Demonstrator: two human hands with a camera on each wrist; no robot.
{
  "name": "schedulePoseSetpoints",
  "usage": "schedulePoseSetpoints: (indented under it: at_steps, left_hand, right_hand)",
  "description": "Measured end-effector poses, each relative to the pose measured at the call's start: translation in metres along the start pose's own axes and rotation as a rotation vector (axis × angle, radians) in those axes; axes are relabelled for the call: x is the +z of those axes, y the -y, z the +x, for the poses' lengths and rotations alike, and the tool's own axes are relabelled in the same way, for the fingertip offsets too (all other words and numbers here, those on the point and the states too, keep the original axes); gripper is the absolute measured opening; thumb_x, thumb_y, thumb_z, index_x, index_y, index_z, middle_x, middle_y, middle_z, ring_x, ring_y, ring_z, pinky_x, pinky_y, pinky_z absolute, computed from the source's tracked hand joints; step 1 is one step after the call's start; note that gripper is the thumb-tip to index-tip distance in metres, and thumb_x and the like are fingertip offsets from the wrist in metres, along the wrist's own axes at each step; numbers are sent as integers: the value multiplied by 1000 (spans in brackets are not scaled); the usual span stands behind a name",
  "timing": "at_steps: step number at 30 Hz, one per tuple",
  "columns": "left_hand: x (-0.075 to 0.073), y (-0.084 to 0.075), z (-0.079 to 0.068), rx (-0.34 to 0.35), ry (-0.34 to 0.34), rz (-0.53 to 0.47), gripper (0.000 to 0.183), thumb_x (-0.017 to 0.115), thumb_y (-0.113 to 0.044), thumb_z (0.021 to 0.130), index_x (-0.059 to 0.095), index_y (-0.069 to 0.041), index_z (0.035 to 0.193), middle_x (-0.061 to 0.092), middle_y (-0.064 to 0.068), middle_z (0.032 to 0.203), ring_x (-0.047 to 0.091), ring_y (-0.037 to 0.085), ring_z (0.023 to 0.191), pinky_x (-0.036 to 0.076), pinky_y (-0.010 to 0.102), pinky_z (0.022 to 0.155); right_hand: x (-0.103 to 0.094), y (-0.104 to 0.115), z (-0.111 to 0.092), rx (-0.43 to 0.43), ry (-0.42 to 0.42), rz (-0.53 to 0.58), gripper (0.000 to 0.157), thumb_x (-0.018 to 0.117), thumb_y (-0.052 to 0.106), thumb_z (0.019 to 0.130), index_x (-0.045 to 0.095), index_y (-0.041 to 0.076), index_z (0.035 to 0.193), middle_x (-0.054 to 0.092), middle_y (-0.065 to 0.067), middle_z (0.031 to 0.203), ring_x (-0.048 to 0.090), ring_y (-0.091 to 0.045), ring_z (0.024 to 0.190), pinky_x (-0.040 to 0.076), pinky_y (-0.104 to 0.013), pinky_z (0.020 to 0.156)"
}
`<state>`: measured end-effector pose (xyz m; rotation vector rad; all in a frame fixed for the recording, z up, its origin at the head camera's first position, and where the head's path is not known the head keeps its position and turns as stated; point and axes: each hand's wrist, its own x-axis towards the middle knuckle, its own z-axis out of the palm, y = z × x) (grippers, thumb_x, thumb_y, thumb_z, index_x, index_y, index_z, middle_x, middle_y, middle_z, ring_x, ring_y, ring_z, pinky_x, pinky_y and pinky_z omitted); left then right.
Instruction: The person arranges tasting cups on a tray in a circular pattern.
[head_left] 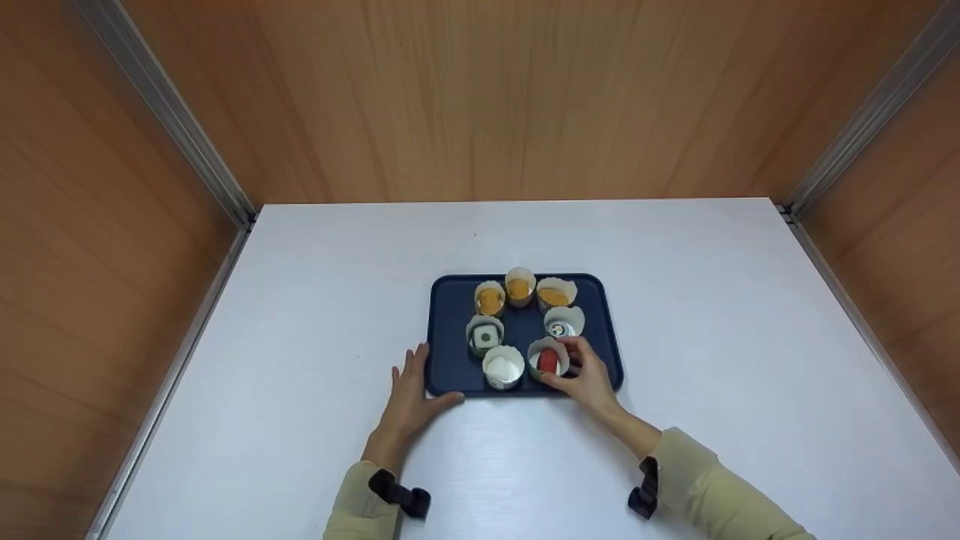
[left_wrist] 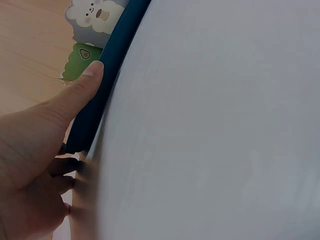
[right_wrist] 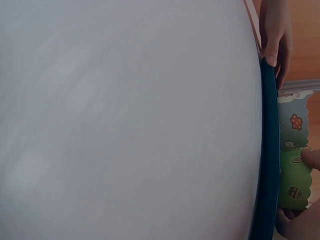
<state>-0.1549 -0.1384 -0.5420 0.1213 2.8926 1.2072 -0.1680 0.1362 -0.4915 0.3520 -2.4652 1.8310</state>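
Observation:
A dark blue tray [head_left: 450, 330] bears a ring of small scalloped paper cups. My left hand [head_left: 409, 401] rests at its front left corner, fingers stretched along the left side and thumb against the front edge. The left wrist view shows that thumb [left_wrist: 87, 82] on the rim. My right hand [head_left: 589, 379] holds the front right cup [right_wrist: 295, 180], green with avocado prints, between thumb and fingers. A red oblong piece [head_left: 548, 361] lies in this cup. Just left stands a grey cup with a bear print [left_wrist: 97, 17], its inside whitish from above.
Three cups at the back hold orange-yellow pieces [head_left: 518, 289]. A cup on the left has a white square piece with a green dot [head_left: 485, 336]; one on the right contains a white patterned piece [head_left: 559, 328]. Wooden panels [head_left: 480, 97] enclose the white table [head_left: 300, 300].

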Motion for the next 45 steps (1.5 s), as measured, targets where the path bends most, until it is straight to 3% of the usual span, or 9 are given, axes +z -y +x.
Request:
schedulePoseSetpoints:
  at_steps: [19, 27, 32, 38, 45]
  left_hand:
    - [-1, -1, 1, 0, 18, 6, 99, 73, -43, 67, 20, 3, 138, 23, 24, 140, 10, 35, 131, 1, 47, 107]
    - [-6, -3, 0, 4, 37, 9, 100, 73, -45, 67, 20, 2, 138, 23, 27, 139, 12, 37, 131, 3, 48, 107]
    - [-10, -3, 2, 4, 44, 44, 98, 73, -44, 67, 23, 3, 137, 26, 26, 138, 16, 38, 129, 8, 49, 106]
    - [-16, -5, 3, 7, 59, 105, 92, 72, -43, 69, 29, 6, 134, 33, 27, 134, 25, 38, 126, 16, 50, 104]
    - [-25, -6, 7, 33, 48, 129, 74, 62, -40, 80, 34, 4, 133, 31, 25, 136, 33, 37, 122, 27, 49, 100]
  right_hand:
    - [-3, 1, -4, 65, 3, 37, 55, 72, -9, 66, 42, -13, 112, 50, -31, 107, 48, -44, 101, 42, -52, 85]
    - [-16, -29, -4, 70, -11, 36, 58, 75, -2, 66, 44, -7, 115, 49, -23, 114, 48, -37, 105, 42, -47, 88]
    - [-27, -32, -6, 72, -26, 18, 57, 73, -1, 69, 43, -8, 117, 48, -26, 116, 46, -38, 108, 40, -48, 91]
    - [-42, -36, -9, 75, -53, -63, 54, 69, 4, 75, 43, -7, 121, 48, -24, 118, 46, -36, 110, 39, -47, 93]
    - [-63, -40, -7, -32, -55, -307, 57, 68, 11, 78, 40, -8, 125, 47, -26, 120, 44, -39, 111, 39, -50, 90]
